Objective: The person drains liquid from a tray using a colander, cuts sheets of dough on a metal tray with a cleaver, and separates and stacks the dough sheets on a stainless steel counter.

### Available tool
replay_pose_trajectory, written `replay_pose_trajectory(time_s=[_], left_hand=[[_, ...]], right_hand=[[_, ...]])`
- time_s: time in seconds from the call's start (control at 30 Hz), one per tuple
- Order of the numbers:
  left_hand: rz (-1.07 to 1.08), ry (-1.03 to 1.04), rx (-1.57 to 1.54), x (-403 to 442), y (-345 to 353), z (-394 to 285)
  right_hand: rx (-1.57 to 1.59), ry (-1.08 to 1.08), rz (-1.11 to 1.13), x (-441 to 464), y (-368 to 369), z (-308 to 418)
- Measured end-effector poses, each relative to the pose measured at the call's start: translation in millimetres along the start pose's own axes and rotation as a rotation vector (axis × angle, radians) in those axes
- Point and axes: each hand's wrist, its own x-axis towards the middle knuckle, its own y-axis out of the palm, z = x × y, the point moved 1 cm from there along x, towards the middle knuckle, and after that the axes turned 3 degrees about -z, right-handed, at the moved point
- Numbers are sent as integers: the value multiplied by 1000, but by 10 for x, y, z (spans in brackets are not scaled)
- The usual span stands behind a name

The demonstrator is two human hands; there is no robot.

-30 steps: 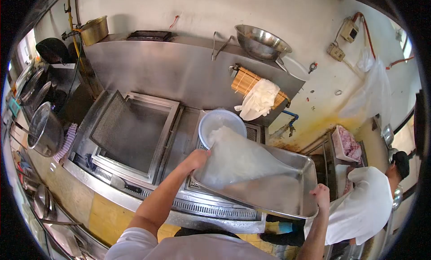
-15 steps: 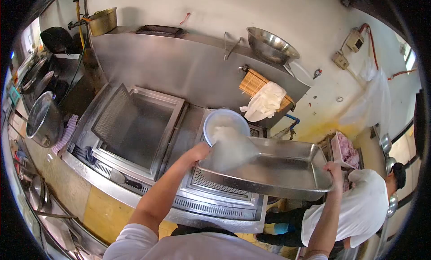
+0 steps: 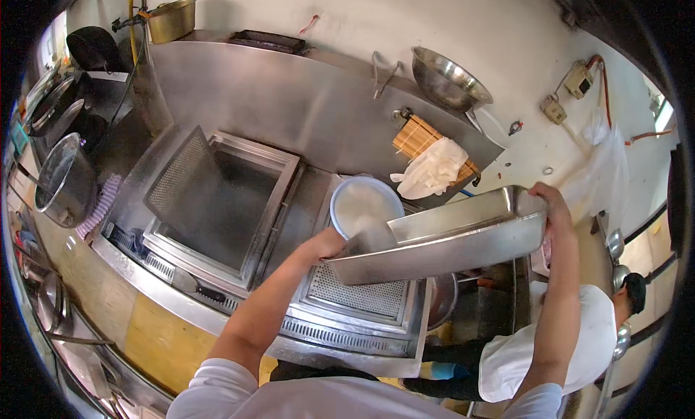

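A deep rectangular metal tray is tilted, its right end raised and its left end down at a blue-rimmed bowl. White, cloudy material lies in the bowl, and more runs off the tray's low corner into it; whether it is powder or liquid I cannot tell. My right hand grips the tray's raised far-right corner. Closed at the low left end, my left hand holds the tray beside the bowl's rim, its fingertips partly hidden.
Left of the bowl is a steel-framed well with a perforated panel leaning in it. A bamboo mat and white cloth hang behind. A co-worker in a white shirt bends at the right. A steel bowl rests on the ledge.
My right hand has risen and lifted the tray's right end, so the tray tilts steeply leftward. The white material has slid from the tray into the bowl. My left hand stays nearly in place.
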Motion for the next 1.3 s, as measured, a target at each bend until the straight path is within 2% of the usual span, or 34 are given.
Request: replay_pose_trajectory(time_s=[0.07, 0.13, 0.2, 0.23, 0.3, 0.37, 0.4, 0.5, 0.6, 0.7, 0.8, 0.83, 0.93, 0.97, 1.03, 1.07, 1.1, 1.13, 1.17, 1.2, 1.23, 1.3], left_hand=[[57, 115, -129, 85, 23, 304], [110, 2, -304, 73, 7, 356], [156, -383, -457, 2, -18, 346], [195, -354, -447, -2, -34, 412], [272, -298, -426, 24, -54, 660], [234, -252, -636, 84, 95, 1000], [213, -227, -740, 42, 101, 965], [129, -417, -692, -84, 58, 849], [249, -414, -319, -116, 34, 842], [151, -395, -346, -557, -69, 41], [108, -233, -359, -353, 414, 897], [115, -231, -103, -577, 262, 405], [203, -215, 216, -847, 288, 143], [152, -433, 37, -1101, 193, -311], [71, -243, 210, -1281, 289, 62], [29, -146, 293, -1353, 288, 214], [-18, -187, 289, -1454, 210, 106], [-67, -228, 289, -1596, 83, -130], [-114, -271, 289, -1693, -6, -236], [-140, -251, 332, -1742, -55, -169], [-167, -229, 376, -1775, -113, -75], [-209, -210, 447, -1816, -178, 107]], right_hand=[[-106, 27, 115, 171, 101, 201], [-203, 35, 170, 327, 242, 386], [-289, 28, 162, 438, 439, 514], [-315, 46, 152, 342, 624, 608], [-325, -49, 188, 372, 823, 733], [-392, -154, 219, 161, 1050, 879], [-408, -167, 221, 150, 1100, 910], [-483, -191, 214, 62, 1250, 1031], [-464, -187, 217, 61, 1205, 1021], [-488, -194, 197, -47, 921, 1037], [-360, -233, 31, -319, 453, 840], [-323, -255, 16, -598, 336, 812], [-322, -254, -72, -713, -577, 299], [-371, -229, -102, -783, -849, 63], [-462, -169, -143, -1025, -1204, -402], [-505, -135, -155, -1208, -1273, -623], [-558, -115, -124, -1475, -1227, -782], [-697, -2, 85, -1479, -1363, -1019], [-453, -58, 19, -1791, -1089, -1223], [-254, 73, -269, -1917, -929, -1574], [-389, 134, 56, -1990, -852, -1652], [-252, 287, 85, -2163, -532, -1999]])
